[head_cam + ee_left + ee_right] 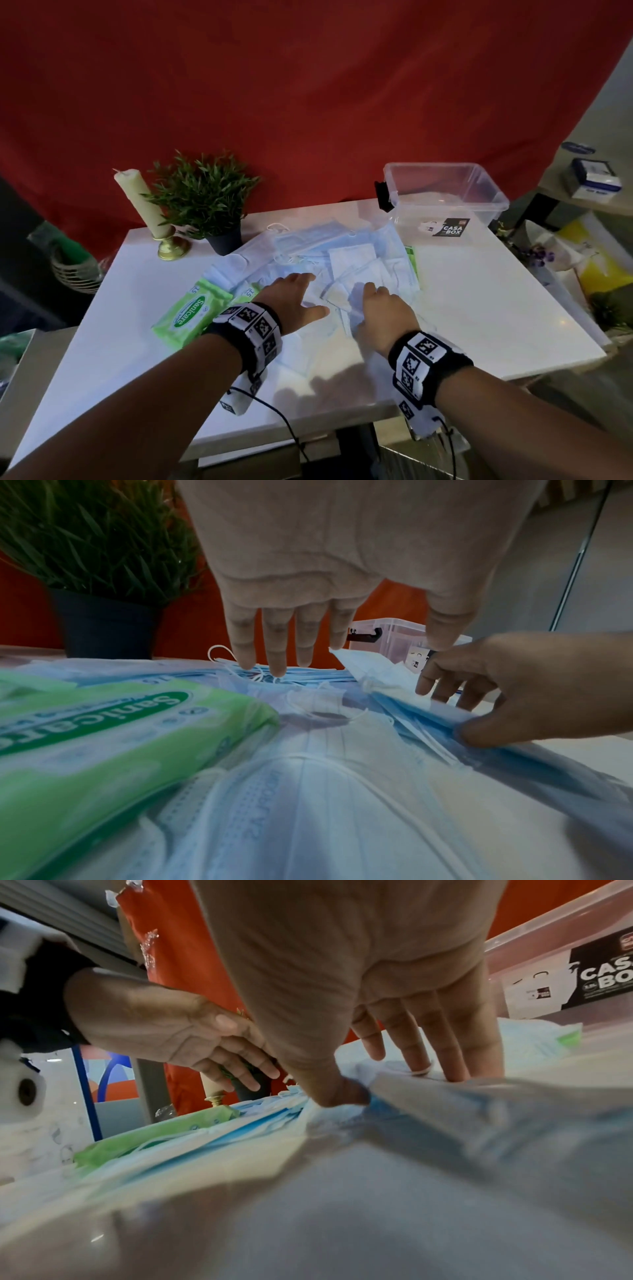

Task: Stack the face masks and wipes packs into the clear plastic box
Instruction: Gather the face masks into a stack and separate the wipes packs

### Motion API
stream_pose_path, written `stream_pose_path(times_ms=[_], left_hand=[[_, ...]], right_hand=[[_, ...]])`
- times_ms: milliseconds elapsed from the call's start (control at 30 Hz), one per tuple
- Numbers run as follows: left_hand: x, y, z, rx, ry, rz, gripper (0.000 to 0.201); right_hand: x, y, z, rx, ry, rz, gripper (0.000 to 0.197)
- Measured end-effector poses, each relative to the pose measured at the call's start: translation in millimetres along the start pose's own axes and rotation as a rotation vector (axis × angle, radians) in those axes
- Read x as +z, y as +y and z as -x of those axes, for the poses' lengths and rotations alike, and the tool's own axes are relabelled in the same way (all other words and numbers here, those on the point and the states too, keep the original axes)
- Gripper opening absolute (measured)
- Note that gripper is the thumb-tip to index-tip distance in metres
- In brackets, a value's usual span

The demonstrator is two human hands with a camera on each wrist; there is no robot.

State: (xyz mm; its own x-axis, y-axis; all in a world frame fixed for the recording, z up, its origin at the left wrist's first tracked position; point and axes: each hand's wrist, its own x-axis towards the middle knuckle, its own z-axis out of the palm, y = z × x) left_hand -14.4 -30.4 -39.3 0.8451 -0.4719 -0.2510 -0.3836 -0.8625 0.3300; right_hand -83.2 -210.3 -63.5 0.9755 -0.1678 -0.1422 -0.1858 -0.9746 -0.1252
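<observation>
Your left hand (294,296) hovers flat-fingered and empty, your right hand (380,308) pinches a few of the face masks (346,260) heaped mid-table (479,301) before the clear plastic box (445,195): light, limp, probably slippery, so gather them by their edges.

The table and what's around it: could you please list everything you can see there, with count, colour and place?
Table: one, white, under everything.
Face masks: a loose pile, too many to count, pale blue and white, middle of the table.
Wipes packs: at least two, green; one at the pile's left edge, one's edge showing at its right.
Plastic box: one, clear, empty, far right corner.
Candle: one, cream, brass holder, far left.
Plant: one, green, dark pot, beside the candle.
Backdrop: red, behind the table.
Left hand: fingers straight, over the masks.
Right hand: thumb and fingers gripping a bundle of masks.
</observation>
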Motion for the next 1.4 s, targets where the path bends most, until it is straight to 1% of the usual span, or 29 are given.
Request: stream_pose_path(times_ms=[67,100,200,300,400,433,500,533,600,667,700,733,767,833,867,900,933,967,1000,1033,1100,1167,1233,1300,1333,1400], left_hand=[[3.1,2.4,-1.9,0.010,-0.008,0.013,0.075],[4.0,4.2,-2.6,0.016,-0.009,0.019,0.074],[6.5,7.6,-4.7,0.015,-0.013,0.076,0.069],[8.7,12.2,-7.9,-0.001,-0.002,0.201,0.062],[5.6,21.8,-12.5,-0.069,-0.020,0.413,0.055],[3.3,27.3,-14.2,-0.082,-0.032,0.482,0.057],[-2.9,38.3,-15.8,-0.117,-0.049,0.693,0.069],[-5.5,43.2,-16.8,-0.135,-0.051,0.817,0.069],[-11.8,50.7,-17.0,-0.148,-0.054,1.012,0.054],[-16.3,53.4,-17.1,-0.133,-0.044,1.082,0.045],[-16.9,52.8,-19.0,-0.122,-0.019,1.100,0.039],[-19.2,53.6,-18.6,-0.108,0.009,1.103,0.026],[-21.3,53.4,-18.7,-0.091,0.031,1.100,0.014],[-23.2,50.1,-21.0,-0.077,0.077,1.055,0.013],[-23.1,47.8,-22.2,-0.078,0.102,1.024,0.014],[-20.6,42.7,-25.7,-0.097,0.133,0.983,0.028],[-19.0,37.3,-28.3,-0.121,0.165,0.940,0.037],[-17.4,31.9,-30.7,-0.147,0.199,0.895,0.038],[-16.4,26.7,-31.5,-0.171,0.230,0.846,0.034],[-16.4,21.8,-31.2,-0.191,0.252,0.810,0.030],[-15.8,11.5,-29.2,-0.219,0.282,0.775,0.024],[-11.9,1.5,-27.3,-0.245,0.292,0.825,0.020],[-4.7,-6.4,-26.4,-0.294,0.287,0.916,0.011],[4.5,-12.5,-25.4,-0.335,0.278,0.945,0.009],[10.4,-15.6,-25.6,-0.347,0.266,0.950,0.011],[19.5,-19.1,-24.5,-0.369,0.238,0.946,0.014]], right_hand=[[-2.8,2.7,1.4,0.002,0.041,-0.016,0.037],[-5.0,5.1,1.8,0.006,0.056,-0.036,0.033],[-17.4,13.1,2.4,0.059,0.092,-0.150,0.031],[-35.4,20.5,1.3,0.112,0.197,-0.345,0.032],[-57.8,24.0,-2.9,0.081,0.312,-0.671,0.015],[-64.6,23.0,-4.9,0.056,0.314,-0.809,0.013],[-73.6,18.5,-9.0,0.009,0.274,-1.051,0.018],[-75.1,16.1,-10.7,-0.001,0.247,-1.145,0.021],[-74.8,11.5,-14.9,0.003,0.195,-1.298,0.025],[-71.9,7.6,-19.4,0.028,0.124,-1.385,0.023],[-68.2,5.5,-23.8,0.052,0.098,-1.384,0.022],[-66.7,2.4,-26.6,0.069,0.072,-1.354,0.021],[-64.6,-0.9,-29.8,0.086,0.032,-1.304,0.027],[-59.0,-6.7,-35.4,0.108,-0.051,-1.209,0.057],[-56.9,-8.1,-39.0,0.110,-0.083,-1.191,0.066],[-56.7,-9.6,-41.3,0.108,-0.093,-1.186,0.063],[-57.5,-10.2,-42.3,0.109,-0.091,-1.186,0.051],[-57.9,-9.6,-43.3,0.121,-0.080,-1.184,0.041],[-56.3,-6.0,-45.7,0.136,-0.056,-1.139,0.038],[-52.4,-0.1,-49.2,0.164,-0.027,-1.042,0.040],[-44.9,12.0,-51.4,0.217,0.006,-0.738,0.046],[-35.2,21.2,-48.7,0.260,-0.037,-0.473,0.050],[-24.7,24.8,-45.9,0.290,-0.072,-0.367,0.062],[-16.5,24.6,-44.8,0.300,-0.076,-0.331,0.069],[-13.4,23.4,-44.8,0.301,-0.068,-0.321,0.069],[-10.1,20.7,-45.3,0.306,-0.040,-0.308,0.062]])
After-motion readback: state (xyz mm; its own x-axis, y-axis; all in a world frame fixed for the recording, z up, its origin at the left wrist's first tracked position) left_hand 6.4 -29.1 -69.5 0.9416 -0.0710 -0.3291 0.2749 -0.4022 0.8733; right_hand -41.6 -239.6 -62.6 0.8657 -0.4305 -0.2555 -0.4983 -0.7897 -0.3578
